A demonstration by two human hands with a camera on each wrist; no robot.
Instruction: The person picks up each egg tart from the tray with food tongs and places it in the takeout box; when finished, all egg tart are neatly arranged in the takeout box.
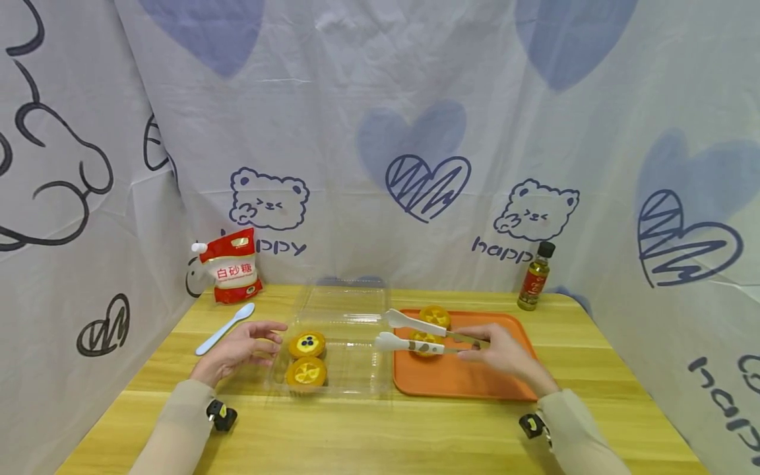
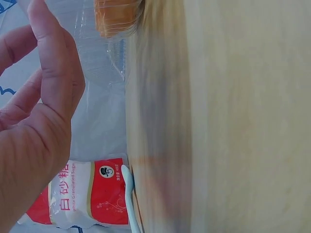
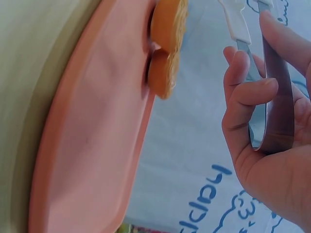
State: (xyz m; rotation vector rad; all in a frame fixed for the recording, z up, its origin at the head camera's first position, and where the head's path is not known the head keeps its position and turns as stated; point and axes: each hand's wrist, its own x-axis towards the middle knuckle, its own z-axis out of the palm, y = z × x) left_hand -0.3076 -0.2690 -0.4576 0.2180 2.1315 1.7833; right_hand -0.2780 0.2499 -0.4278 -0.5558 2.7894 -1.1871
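Note:
My right hand grips food tongs with white tips and a metal handle; the tips are apart and reach left over the orange tray. Behind the tongs, two tarts lie on the tray, a rear tart and a front tart partly covered by them. My left hand, fingers loosely bent and holding nothing, hovers at the left side of a clear plastic box with its lid raised. Inside the box sit a blueberry-topped tart and a tart with yellow pieces.
A red and white sugar bag stands at the back left. In front of it lies a pale blue spoon. At the back right is a small oil bottle with a black cap. Printed cloth hangs around the wooden table.

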